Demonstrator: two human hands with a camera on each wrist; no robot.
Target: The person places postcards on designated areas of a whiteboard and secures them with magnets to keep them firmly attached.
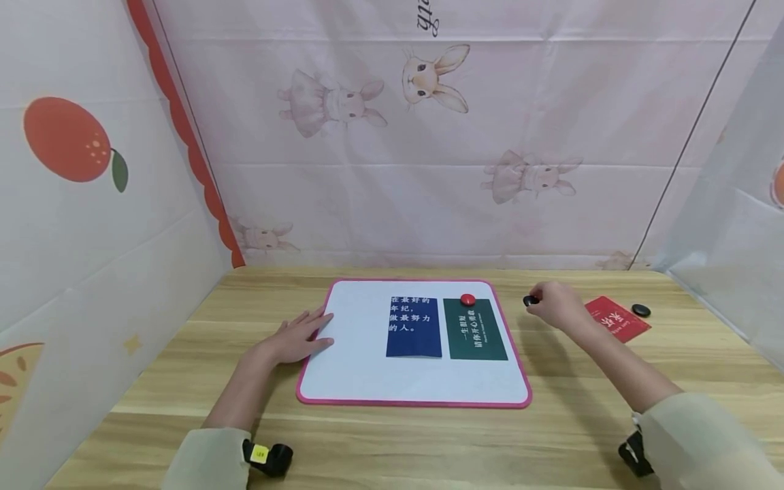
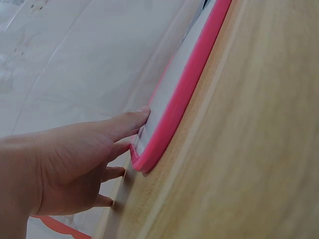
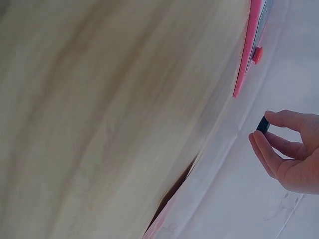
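A white board with a pink rim [image 1: 318, 398] lies on the wooden table. On it lie a blue card [image 1: 414, 327] and a green card [image 1: 477, 330]; a red round magnet [image 1: 468, 299] sits at the green card's top edge. My left hand [image 1: 300, 338] rests flat with straight fingers on the board's left edge [image 2: 169, 119]. My right hand [image 1: 553, 305] is right of the board and pinches a small black round magnet [image 1: 530, 300] between thumb and fingers [image 3: 262, 124], held just above the table.
A red card [image 1: 617, 319] lies on the table at the right, with another black magnet [image 1: 640, 310] beside it. Printed cloth walls close in the table at the back and on both sides.
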